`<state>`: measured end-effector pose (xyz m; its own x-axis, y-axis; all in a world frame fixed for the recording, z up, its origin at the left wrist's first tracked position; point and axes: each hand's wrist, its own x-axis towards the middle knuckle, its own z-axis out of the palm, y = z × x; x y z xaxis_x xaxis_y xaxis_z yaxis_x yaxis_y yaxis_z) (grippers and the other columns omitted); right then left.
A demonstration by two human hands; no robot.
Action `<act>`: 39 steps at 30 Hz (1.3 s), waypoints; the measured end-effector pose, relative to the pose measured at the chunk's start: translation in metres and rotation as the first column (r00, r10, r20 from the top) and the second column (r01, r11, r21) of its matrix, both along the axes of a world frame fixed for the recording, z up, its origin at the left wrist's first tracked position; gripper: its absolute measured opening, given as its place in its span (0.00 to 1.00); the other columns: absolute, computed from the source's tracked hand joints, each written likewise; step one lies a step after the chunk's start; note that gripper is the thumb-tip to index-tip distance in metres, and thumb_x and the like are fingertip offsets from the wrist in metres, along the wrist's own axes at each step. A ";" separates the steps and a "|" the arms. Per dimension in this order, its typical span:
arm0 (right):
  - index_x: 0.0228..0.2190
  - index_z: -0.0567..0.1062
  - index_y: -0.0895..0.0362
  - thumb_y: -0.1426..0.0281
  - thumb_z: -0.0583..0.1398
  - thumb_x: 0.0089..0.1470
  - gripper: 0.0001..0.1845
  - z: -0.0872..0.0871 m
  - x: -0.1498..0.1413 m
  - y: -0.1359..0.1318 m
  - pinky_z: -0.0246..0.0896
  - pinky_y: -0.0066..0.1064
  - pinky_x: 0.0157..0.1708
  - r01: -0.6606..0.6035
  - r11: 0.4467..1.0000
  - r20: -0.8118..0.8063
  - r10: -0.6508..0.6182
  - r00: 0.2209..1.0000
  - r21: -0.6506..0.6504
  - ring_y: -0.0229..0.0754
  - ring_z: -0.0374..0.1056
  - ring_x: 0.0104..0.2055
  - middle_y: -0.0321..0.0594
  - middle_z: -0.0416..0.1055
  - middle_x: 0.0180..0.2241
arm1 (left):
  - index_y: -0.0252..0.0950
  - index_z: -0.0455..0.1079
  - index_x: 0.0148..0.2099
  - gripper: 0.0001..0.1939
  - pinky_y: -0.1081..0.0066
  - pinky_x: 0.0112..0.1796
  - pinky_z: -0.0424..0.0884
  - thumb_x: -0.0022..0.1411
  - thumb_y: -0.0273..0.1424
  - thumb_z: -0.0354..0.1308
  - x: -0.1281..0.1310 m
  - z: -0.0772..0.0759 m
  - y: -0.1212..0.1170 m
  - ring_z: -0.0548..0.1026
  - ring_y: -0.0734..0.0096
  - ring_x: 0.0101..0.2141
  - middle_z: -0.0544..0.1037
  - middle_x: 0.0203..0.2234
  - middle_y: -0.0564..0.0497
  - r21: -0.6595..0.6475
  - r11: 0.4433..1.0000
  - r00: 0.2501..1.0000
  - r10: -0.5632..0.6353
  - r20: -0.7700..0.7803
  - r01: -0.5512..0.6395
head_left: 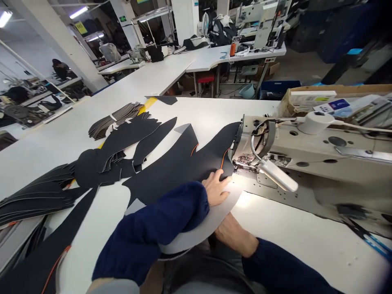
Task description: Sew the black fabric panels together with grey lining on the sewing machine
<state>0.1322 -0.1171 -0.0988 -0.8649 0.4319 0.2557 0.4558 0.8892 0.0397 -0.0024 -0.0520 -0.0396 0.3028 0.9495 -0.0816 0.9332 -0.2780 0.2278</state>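
My left hand [216,188] lies flat, fingers stretched, on a grey-backed black cut piece [211,216] just in front of the sewing machine's needle area [245,161]. Orange thread [224,157] runs along the black material [180,163] that trails away from the needle. My right hand [234,234] reaches under the curved grey edge of that piece; its fingers are hidden beneath it. Both arms wear dark blue sleeves.
The beige sewing machine [318,151] with a small lamp [277,174] fills the right. Stacks of black cut pieces [36,196] and grey ones [114,118] lie at left. A cardboard box [309,98] stands behind the machine. Other workstations stretch beyond.
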 end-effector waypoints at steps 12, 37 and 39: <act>0.46 0.72 0.61 0.70 0.55 0.57 0.15 0.023 -0.006 0.001 0.43 0.67 0.56 0.002 0.998 -0.009 -0.003 1.000 -0.058 0.63 0.55 0.58 0.55 0.67 0.50 | 0.51 0.61 0.61 0.24 0.67 0.40 0.72 0.64 0.28 0.46 -0.013 0.006 0.036 0.62 0.61 0.50 0.55 0.62 0.55 0.040 0.999 0.988 -0.026 -0.150 0.033; 0.45 0.73 0.65 0.70 0.56 0.56 0.17 0.020 0.008 0.008 0.44 0.67 0.56 -0.003 0.999 0.012 0.004 1.000 -0.041 0.65 0.58 0.56 0.58 0.68 0.49 | 0.42 0.59 0.64 0.25 0.55 0.49 0.64 0.69 0.43 0.41 0.013 -0.001 0.039 0.60 0.55 0.53 0.60 0.63 0.53 0.050 0.997 0.990 -0.047 -0.130 0.054; 0.45 0.73 0.65 0.71 0.56 0.55 0.17 0.021 0.009 0.009 0.45 0.66 0.56 -0.008 0.999 0.023 0.008 1.000 -0.035 0.65 0.58 0.56 0.58 0.69 0.49 | 0.41 0.59 0.63 0.25 0.54 0.51 0.62 0.69 0.43 0.41 0.015 -0.001 0.039 0.60 0.56 0.54 0.61 0.63 0.52 0.054 0.997 0.992 -0.047 -0.118 0.053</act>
<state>0.1415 -0.1079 -0.0781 -0.8738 0.4334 0.2207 0.4481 0.8938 0.0186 0.0124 -0.0128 -0.0405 0.3415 0.9376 -0.0650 0.9371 -0.3344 0.1005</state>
